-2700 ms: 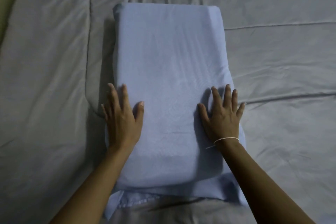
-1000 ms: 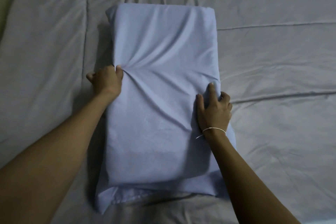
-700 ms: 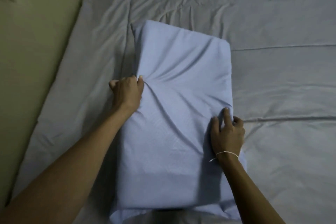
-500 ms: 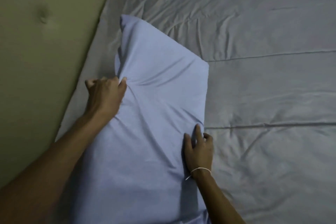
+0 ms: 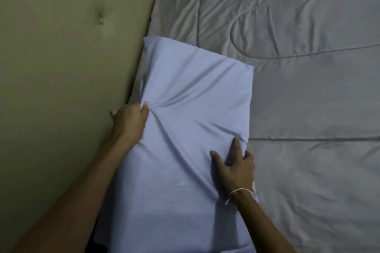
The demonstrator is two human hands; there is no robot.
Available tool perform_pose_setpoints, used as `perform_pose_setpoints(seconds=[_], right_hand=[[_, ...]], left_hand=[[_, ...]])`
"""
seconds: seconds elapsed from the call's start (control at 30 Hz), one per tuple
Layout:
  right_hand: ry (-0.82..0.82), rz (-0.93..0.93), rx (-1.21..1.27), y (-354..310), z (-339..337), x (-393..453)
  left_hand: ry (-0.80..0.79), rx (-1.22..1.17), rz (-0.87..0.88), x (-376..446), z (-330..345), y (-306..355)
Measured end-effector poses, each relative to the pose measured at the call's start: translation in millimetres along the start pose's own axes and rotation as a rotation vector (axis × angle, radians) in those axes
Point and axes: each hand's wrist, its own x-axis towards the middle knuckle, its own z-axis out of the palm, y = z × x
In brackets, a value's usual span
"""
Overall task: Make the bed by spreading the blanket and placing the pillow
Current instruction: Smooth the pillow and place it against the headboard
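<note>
Pale blue cotton covers the pillow (image 5: pixel 185 129), a long rectangular block with squared corners, its case smooth in places and drawn into fan-shaped creases where it is pinched. It lies on the bed with its left long edge against the headboard (image 5: pixel 61 88), a padded olive-green panel with a matte weave and one sunken tufted button (image 5: pixel 100 20). Under and to the right of it spreads the blanket (image 5: pixel 308 109), a grey quilted cover with a soft sheen, stitched seams running across it, one curved seam near the top, and many shallow wrinkles. The left hand (image 5: pixel 129 123) sits at the pillow's left edge, knuckles up and fingers curled into a closed grip that bunches a fold of the case, the forearm coming in from the lower left beside the headboard. The right hand (image 5: pixel 234 164) rests palm down at the pillow's right edge, thumb and forefinger spread on top while the other fingers curl over the side, a loose grip on the edge. A thin white thread bracelet (image 5: pixel 240 191) circles the right wrist. The pillow's near end runs out of view at the bottom, where a flap of the case shows.
</note>
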Motion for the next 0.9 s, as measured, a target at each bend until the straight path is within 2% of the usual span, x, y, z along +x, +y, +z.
perform_pose_setpoints(seconds=[0.1, 0.27, 0.43, 0.5, 0.57, 0.67, 0.77, 0.9], right_hand=[[-0.022, -0.021, 0.091, -31, 35, -2], [-0.206, -0.052, 0.235, -89, 117, -11], [-0.41, -0.031, 0.235, -117, 195, -18], [-0.475, -0.092, 0.167, -124, 218, -21], [-0.477, -0.149, 0.09, -130, 236, -23], [-0.396, -0.159, 0.085, -122, 244, -32], [-0.369, -0.212, 0.005, -94, 240, -51], [-0.388, -0.296, -0.177, -46, 228, -100]], left_hand=[[0.08, 0.013, 0.051, 18, -27, -24], [0.207, 0.132, 0.08, 46, -71, -88], [0.173, 0.194, 0.044, 60, -61, -158], [0.157, 0.23, 0.062, 59, -44, -179], [0.161, 0.241, 0.074, 54, -28, -192], [0.187, 0.181, 0.018, 43, -27, -196], [0.224, 0.088, -0.004, 16, -33, -192], [0.159, 0.053, 0.044, -49, -23, -203]])
